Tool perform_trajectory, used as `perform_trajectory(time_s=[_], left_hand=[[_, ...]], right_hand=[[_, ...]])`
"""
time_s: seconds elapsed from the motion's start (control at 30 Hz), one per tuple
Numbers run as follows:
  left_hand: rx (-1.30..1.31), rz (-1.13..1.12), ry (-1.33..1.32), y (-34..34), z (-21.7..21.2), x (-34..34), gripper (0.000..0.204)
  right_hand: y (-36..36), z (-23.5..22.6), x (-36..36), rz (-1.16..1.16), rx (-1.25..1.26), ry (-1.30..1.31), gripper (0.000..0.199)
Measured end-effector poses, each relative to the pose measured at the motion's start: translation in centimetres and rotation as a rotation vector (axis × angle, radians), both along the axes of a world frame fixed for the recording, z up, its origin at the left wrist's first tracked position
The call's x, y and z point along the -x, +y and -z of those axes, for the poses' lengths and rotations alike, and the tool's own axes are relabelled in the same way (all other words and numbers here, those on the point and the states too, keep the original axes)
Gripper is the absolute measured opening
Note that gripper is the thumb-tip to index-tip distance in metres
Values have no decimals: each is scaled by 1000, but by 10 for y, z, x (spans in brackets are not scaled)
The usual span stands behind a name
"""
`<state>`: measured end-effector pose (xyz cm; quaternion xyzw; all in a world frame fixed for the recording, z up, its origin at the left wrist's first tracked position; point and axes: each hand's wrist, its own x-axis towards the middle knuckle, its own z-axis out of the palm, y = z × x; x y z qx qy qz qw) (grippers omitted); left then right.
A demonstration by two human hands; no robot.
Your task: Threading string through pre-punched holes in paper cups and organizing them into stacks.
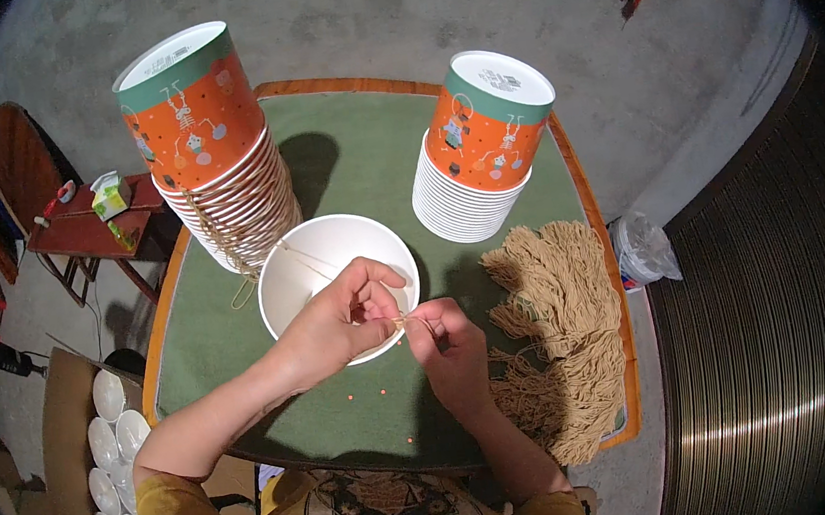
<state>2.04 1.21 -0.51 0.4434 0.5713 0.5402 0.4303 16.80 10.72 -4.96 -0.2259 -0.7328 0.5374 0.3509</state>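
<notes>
Pinches thin cord (pixel 402 320) with left hand (pixel 353 314) and right hand (pixel 451 352), mid-frame, orange bucket (pixel 201 114) (bearing tiny, illegible print (pixel 167 61)) at upper left.

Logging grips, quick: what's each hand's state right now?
Left hand: closed, pinching thin tan fibre cord.
Right hand: closed, pinching the cord close beside it.

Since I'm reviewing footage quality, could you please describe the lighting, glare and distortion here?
Head view: lines on the ribbed metal surface curve and the corners go black; a glare streak crosses that surface; shadow darkens part of the string bundle; the left hand is lit more brightly than the right hand.
</notes>
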Motion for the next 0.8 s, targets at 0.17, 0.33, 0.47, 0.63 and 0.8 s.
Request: perform_trajectory(time_s=[0.17,0.33,0.47,0.63,0.8], left_hand=[[-4,1,-35,0,3,1,36],[-11,-33,51,-1,0,-4,31],[1,-44,99,-1,0,-5,29],[-16,-45,156,-1,1,-7,28],[-37,-26,228,-2,0,-10,31]], right_hand=[[-2,-3,1,67,-58,-31,8],[10,7,-2,99,-632,-14,28],[15,11,2,152,-906,122,27],[12,7,2,118,-874,88,27],[7,9,0,86,-627,-19,23]])
